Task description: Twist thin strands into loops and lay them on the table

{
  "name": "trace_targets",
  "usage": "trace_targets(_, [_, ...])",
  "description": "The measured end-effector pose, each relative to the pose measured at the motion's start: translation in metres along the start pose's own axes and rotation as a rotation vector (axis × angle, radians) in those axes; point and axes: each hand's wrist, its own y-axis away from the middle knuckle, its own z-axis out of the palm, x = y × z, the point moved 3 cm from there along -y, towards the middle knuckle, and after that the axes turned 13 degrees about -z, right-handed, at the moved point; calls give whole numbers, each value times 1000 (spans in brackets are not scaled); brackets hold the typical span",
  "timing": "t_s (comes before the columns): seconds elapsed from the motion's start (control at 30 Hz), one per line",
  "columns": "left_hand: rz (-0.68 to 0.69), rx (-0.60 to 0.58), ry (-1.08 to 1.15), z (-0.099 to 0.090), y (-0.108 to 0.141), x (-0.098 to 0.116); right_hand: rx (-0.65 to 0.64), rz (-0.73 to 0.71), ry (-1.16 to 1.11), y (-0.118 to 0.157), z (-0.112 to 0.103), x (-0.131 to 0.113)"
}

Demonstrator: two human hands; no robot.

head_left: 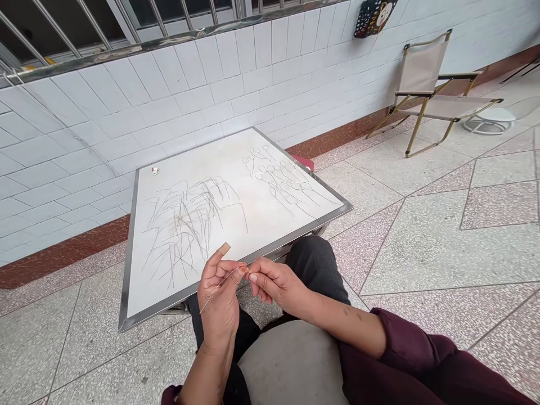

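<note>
My left hand (220,298) is pinched at the thumb and a fingertip on a thin wire (216,290), whose tail runs down across the palm. One finger of that hand sticks up with a tan bandage (225,248) round its tip. Fingertip to fingertip with it, my right hand (276,283) is closed in a pinch at the wire's other end, which the fingers hide. Both hands are above my lap at the table's near edge. Bent wires (202,208) lie scattered on the table's left part. Wires with looped ends (287,183) lie on the right part.
The white table (236,149) has a grey metal rim and stands by a tiled wall (219,84). A small white and red item (155,171) sits near its far left corner. A folding chair (426,84) and a white stool (489,119) are at the right.
</note>
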Motion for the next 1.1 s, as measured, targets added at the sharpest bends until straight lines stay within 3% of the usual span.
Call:
trace_targets(0.43, [51,89,48,-1,3,6,-12,87,-194,1,6,2])
trace_targets(0.67, [-13,-47,-52,-2,4,1,-4,130,-307,1,6,2])
trace_targets(1.1, [-5,67,85,-3,6,0,33,176,-354,-1,9,3])
